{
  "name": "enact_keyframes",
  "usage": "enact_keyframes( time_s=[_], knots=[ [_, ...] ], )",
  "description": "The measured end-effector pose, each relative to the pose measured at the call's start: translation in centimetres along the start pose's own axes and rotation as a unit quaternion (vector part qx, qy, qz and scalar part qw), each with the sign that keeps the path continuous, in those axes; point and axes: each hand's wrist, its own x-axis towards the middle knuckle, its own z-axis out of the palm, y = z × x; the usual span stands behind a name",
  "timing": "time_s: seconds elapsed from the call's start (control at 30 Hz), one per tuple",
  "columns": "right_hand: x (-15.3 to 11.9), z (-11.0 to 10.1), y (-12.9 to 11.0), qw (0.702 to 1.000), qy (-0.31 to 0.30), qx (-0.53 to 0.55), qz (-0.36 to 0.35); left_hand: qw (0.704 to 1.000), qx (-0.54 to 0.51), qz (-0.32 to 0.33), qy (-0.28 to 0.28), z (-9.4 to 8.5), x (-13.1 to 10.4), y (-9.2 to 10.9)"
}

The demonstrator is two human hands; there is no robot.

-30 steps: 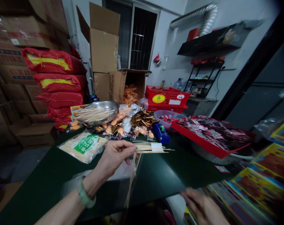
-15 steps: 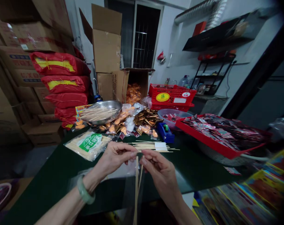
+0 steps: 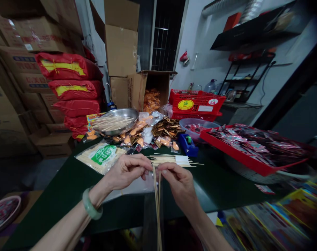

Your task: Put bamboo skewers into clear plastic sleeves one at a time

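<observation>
Ideally, both pinches are level and light: left hand (image 3: 127, 172) and right hand (image 3: 179, 182) grip the bag (image 3: 149, 212) by its top. Below and between them, the sticks (image 3: 157, 205) hang, apparently inside it.

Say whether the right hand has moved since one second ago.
Yes: judged against the blue tape dispenser, the right hand has moved leftward and up the picture, now close to the left hand.

Stacked cartons (image 3: 48, 38), piled red bales (image 3: 69, 66) and a tray (image 3: 234, 151) of sachets (image 3: 252, 146) show a workshop.
</observation>
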Motion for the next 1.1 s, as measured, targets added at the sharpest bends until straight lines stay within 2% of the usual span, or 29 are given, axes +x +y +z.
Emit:
enact_keyframes(
  time_s=[0.2, 0.37, 0.5, 0.6, 0.63, 0.7, 0.8, 0.87, 1.0, 1.03, 1.1],
  knots=[
    [0.7, 0.1, 0.3, 0.995, -0.002, 0.078, 0.068, 0.998, 0.046, 0.019, -0.038, -0.2, -0.3, 0.3],
    [1.4, 1.2, 0.0, 0.99, 0.021, 0.102, 0.091, 0.995, 0.066, 0.041, 0.068, 0.6, -0.3, -0.6],
    [1.3, 1.4, 0.1, 0.984, 0.04, 0.134, 0.107, 0.989, -0.044, -0.01, 0.144, 0.4, -0.1, -1.5],
    [1.2, 1.3, 0.2, 0.984, 0.094, 0.124, 0.092, 0.963, -0.112, -0.024, 0.243, 0.2, -0.3, -1.9],
    [1.2, 1.3, 0.3, 0.983, 0.111, 0.122, 0.085, 0.957, -0.127, -0.027, 0.26, 0.3, -0.5, -1.9],
    [1.2, 1.3, 0.3, 0.981, 0.131, 0.119, 0.077, 0.956, -0.135, -0.053, 0.254, 0.7, -1.0, -2.0],
    [1.2, 1.7, 0.2, 0.982, 0.128, 0.116, 0.08, 0.964, -0.103, -0.098, 0.224, 1.6, -1.5, -2.1],
    [1.1, 2.0, 0.2, 0.983, 0.112, 0.118, 0.084, 0.962, -0.1, -0.099, 0.233, 2.2, -1.5, -2.3],
    [1.1, 2.4, 0.1, 0.983, 0.104, 0.13, 0.077, 0.95, -0.189, -0.091, 0.231, 2.6, -1.1, -2.8],
    [1.1, 2.4, 0.0, 0.983, 0.112, 0.13, 0.071, 0.945, -0.197, -0.095, 0.245, 2.7, -1.1, -2.9],
    [1.2, 2.4, 0.0, 0.982, 0.134, 0.121, 0.057, 0.933, -0.156, -0.08, 0.314, 2.9, -1.4, -2.9]
  ],
)
